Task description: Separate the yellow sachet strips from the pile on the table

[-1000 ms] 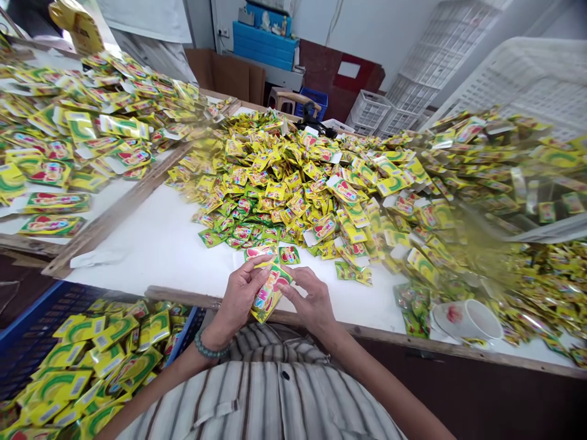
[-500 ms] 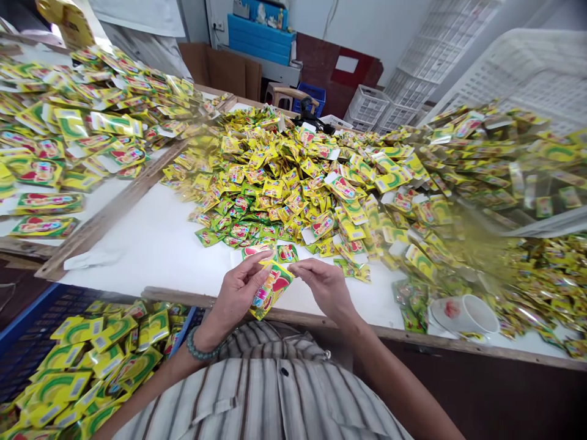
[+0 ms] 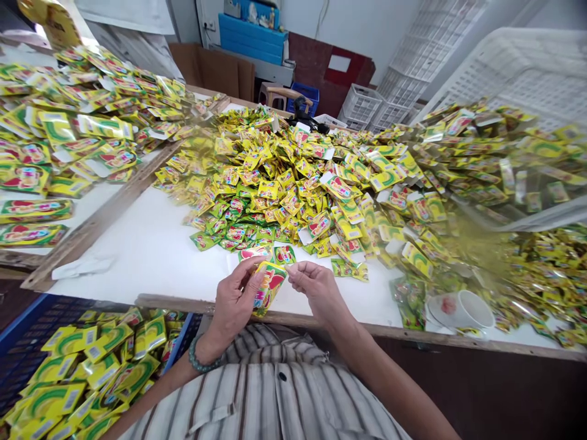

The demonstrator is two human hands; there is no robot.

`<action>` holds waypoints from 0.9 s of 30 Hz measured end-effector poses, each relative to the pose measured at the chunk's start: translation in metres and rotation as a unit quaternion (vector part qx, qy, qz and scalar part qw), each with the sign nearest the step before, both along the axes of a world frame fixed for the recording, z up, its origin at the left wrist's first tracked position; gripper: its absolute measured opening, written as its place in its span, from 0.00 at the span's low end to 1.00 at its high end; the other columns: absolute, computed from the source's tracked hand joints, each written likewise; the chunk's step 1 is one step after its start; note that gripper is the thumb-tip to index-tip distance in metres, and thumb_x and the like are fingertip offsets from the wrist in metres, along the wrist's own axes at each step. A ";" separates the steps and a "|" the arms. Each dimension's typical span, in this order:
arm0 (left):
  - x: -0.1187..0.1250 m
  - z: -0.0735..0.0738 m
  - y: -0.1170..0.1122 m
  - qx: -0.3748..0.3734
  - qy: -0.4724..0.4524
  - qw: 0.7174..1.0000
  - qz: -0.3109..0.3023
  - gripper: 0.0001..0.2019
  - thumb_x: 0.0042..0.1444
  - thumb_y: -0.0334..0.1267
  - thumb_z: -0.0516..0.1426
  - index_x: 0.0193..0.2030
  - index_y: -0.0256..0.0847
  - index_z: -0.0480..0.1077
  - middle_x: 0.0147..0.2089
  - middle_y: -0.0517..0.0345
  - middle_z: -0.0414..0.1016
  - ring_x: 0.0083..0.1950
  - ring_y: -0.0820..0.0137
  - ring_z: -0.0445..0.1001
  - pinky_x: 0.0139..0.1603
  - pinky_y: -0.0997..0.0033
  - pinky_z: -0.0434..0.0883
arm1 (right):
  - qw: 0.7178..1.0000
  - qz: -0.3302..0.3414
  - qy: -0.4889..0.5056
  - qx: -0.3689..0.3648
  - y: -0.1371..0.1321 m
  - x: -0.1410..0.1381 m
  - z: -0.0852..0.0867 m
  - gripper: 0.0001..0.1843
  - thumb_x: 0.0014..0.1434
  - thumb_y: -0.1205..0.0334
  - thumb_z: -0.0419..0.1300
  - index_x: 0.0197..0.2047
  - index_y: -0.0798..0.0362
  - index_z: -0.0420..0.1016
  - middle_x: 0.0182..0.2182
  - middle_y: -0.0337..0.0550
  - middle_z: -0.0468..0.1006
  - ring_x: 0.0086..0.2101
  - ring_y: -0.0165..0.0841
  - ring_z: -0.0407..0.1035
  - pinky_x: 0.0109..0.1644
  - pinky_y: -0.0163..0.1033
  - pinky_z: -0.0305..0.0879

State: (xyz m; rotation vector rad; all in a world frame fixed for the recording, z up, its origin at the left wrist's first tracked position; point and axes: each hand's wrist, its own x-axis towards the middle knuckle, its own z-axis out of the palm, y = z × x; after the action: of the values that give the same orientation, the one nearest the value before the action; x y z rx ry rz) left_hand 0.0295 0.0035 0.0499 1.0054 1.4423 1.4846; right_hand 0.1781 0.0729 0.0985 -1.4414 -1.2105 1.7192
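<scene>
Hazards first: creasing or tearing of the yellow carton (image 3: 270,287) at its upper corner, likely cause, too sharp a tug from the right hand (image 3: 321,292); slipping from the left hand (image 3: 233,304), likely cause, a hold along one side only, with the lower end over the wooden front edge (image 3: 192,304) of the counter (image 3: 151,244) as viewed; in that event, a probable drop towards the striped shirt (image 3: 275,403); toppling of the white cup (image 3: 468,311), at 3 o'clock from the right hand and near the counter's edge, possible through an outward sweep of the right forearm (image 3: 373,351).

Left hand: clamped on the carton, thumb across the printed face; carton at 2 o'clock from its palm, touching. Right hand: thumb and forefinger together at the upper corner, apparently pinching it; flap or bare edge, cannot tell; carton at 9 o'clock from its knuckles.

Surroundings, from the carton: second carton (image 3: 257,252) at 11 o'clock, flat, just beyond the left fingers; green sachet (image 3: 285,255) at 1 o'clock; heap of sachets (image 3: 257,189) at 12 o'clock; blue crate (image 3: 25,319), full of cartons, at 8 o'clock.
</scene>
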 end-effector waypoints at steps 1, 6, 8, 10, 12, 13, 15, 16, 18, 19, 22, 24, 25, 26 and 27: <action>0.000 0.000 -0.001 0.005 0.006 1.000 0.002 0.16 0.61 0.43 0.57 0.53 0.41 0.72 0.45 0.55 0.79 0.39 0.70 0.75 0.42 0.75 0.70 | 1.000 0.000 0.006 -0.007 0.001 -0.001 0.000 0.17 0.44 0.50 0.71 0.24 0.55 0.74 0.19 0.36 0.71 0.21 0.24 0.57 0.27 0.34 0.52; 0.000 -0.001 -0.003 0.037 0.065 0.997 0.024 0.15 0.60 0.40 0.58 0.53 0.42 0.72 0.50 0.55 0.78 0.48 0.68 0.76 0.51 0.73 0.70 | 1.000 0.005 0.015 -0.019 0.006 -0.003 0.005 0.17 0.42 0.50 0.71 0.22 0.55 0.73 0.19 0.36 0.72 0.20 0.23 0.57 0.26 0.34 0.50; 0.000 -0.002 -0.004 0.044 0.100 0.993 0.031 0.14 0.61 0.39 0.58 0.53 0.42 0.72 0.51 0.54 0.78 0.49 0.67 0.76 0.53 0.72 0.70 | 1.000 0.011 0.002 -0.022 0.007 -0.004 0.006 0.18 0.43 0.50 0.71 0.21 0.55 0.73 0.19 0.37 0.72 0.20 0.23 0.57 0.26 0.34 0.49; 0.001 -0.002 -0.005 0.054 0.128 0.990 0.035 0.14 0.61 0.38 0.58 0.53 0.42 0.72 0.51 0.53 0.78 0.49 0.66 0.76 0.53 0.71 0.71 | 0.999 0.012 -0.010 -0.028 0.008 -0.004 0.006 0.19 0.42 0.49 0.71 0.20 0.55 0.73 0.19 0.38 0.72 0.20 0.23 0.57 0.25 0.34 0.49; 0.002 -0.003 -0.005 0.063 0.142 0.987 0.037 0.14 0.61 0.38 0.58 0.53 0.41 0.73 0.52 0.53 0.78 0.50 0.66 0.77 0.54 0.71 0.71 | 0.999 0.008 -0.017 -0.036 0.009 -0.004 0.005 0.19 0.42 0.48 0.71 0.20 0.55 0.73 0.19 0.38 0.73 0.20 0.23 0.57 0.25 0.33 0.48; 0.003 -0.004 -0.004 0.065 0.147 0.986 0.039 0.14 0.61 0.37 0.57 0.53 0.41 0.73 0.51 0.53 0.79 0.50 0.66 0.77 0.54 0.71 0.72 | 0.999 0.004 -0.019 -0.039 0.009 -0.005 0.005 0.20 0.41 0.47 0.71 0.19 0.55 0.73 0.18 0.39 0.73 0.20 0.24 0.57 0.24 0.33 0.48; 0.004 -0.004 -0.003 0.072 0.157 0.984 0.046 0.14 0.61 0.37 0.57 0.52 0.41 0.73 0.51 0.53 0.79 0.49 0.67 0.78 0.53 0.71 0.73 | 0.999 -0.004 -0.022 -0.041 0.008 -0.005 0.004 0.20 0.41 0.47 0.71 0.19 0.55 0.73 0.18 0.39 0.73 0.20 0.24 0.58 0.24 0.33 0.49; 0.004 -0.004 -0.003 0.078 0.165 0.982 0.052 0.13 0.61 0.36 0.57 0.52 0.41 0.73 0.50 0.53 0.79 0.48 0.67 0.78 0.52 0.70 0.74 | 0.999 -0.010 -0.019 -0.041 0.008 -0.006 0.003 0.19 0.41 0.48 0.71 0.19 0.55 0.73 0.18 0.39 0.73 0.20 0.24 0.58 0.24 0.33 0.49; 0.004 -0.004 -0.002 0.095 0.181 0.977 0.062 0.13 0.60 0.35 0.57 0.52 0.40 0.73 0.49 0.54 0.80 0.47 0.68 0.79 0.51 0.71 0.74 | 0.999 -0.023 -0.004 -0.042 0.007 -0.008 0.003 0.18 0.41 0.50 0.71 0.19 0.56 0.73 0.18 0.38 0.73 0.20 0.23 0.58 0.25 0.33 0.50; 0.003 -0.004 -0.002 0.104 0.188 0.974 0.066 0.13 0.60 0.35 0.58 0.52 0.40 0.73 0.48 0.54 0.80 0.46 0.68 0.79 0.50 0.71 0.75 | 0.998 -0.028 0.009 -0.047 0.007 -0.009 0.003 0.18 0.41 0.51 0.71 0.19 0.56 0.73 0.18 0.38 0.73 0.20 0.23 0.58 0.25 0.32 0.50; 0.002 -0.004 -0.001 0.116 0.196 0.971 0.074 0.13 0.60 0.33 0.58 0.52 0.40 0.72 0.48 0.54 0.80 0.46 0.69 0.79 0.50 0.73 0.75 | 0.995 -0.032 0.055 -0.081 0.007 -0.011 0.007 0.17 0.40 0.53 0.72 0.19 0.56 0.72 0.17 0.36 0.71 0.20 0.22 0.57 0.24 0.32 0.50; 0.002 -0.003 -0.001 0.119 0.197 0.970 0.078 0.13 0.60 0.33 0.57 0.52 0.40 0.72 0.48 0.54 0.80 0.46 0.70 0.79 0.50 0.74 0.74 | 0.990 -0.027 0.078 -0.117 0.008 -0.012 0.011 0.17 0.39 0.54 0.72 0.19 0.56 0.71 0.17 0.35 0.69 0.19 0.21 0.56 0.24 0.31 0.49; 0.002 -0.003 -0.002 0.120 0.199 0.970 0.078 0.13 0.60 0.32 0.57 0.52 0.40 0.72 0.48 0.54 0.80 0.47 0.70 0.78 0.50 0.75 0.74 | 0.987 -0.024 0.084 -0.134 0.008 -0.012 0.013 0.16 0.38 0.55 0.72 0.20 0.56 0.71 0.17 0.35 0.69 0.19 0.21 0.57 0.23 0.31 0.48; 0.002 -0.003 -0.002 0.123 0.200 0.969 0.078 0.13 0.60 0.32 0.57 0.52 0.40 0.72 0.48 0.54 0.79 0.47 0.70 0.78 0.51 0.75 0.74 | 0.985 -0.021 0.087 -0.151 0.008 -0.012 0.016 0.16 0.37 0.57 0.72 0.20 0.56 0.71 0.17 0.36 0.69 0.19 0.21 0.57 0.23 0.31 0.48; 0.001 -0.004 -0.002 0.126 0.203 0.968 0.077 0.14 0.60 0.32 0.57 0.53 0.40 0.72 0.49 0.55 0.79 0.47 0.70 0.78 0.51 0.75 0.74 | 0.983 -0.019 0.086 -0.164 0.009 -0.012 0.018 0.15 0.36 0.57 0.72 0.21 0.57 0.71 0.17 0.36 0.70 0.20 0.22 0.58 0.23 0.30 0.48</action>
State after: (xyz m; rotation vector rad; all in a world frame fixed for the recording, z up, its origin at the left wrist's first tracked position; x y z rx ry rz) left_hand 0.0309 0.0017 0.0463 1.4474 1.6720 1.6726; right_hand 0.1664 0.0817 0.1164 -1.4487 -0.8320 2.0407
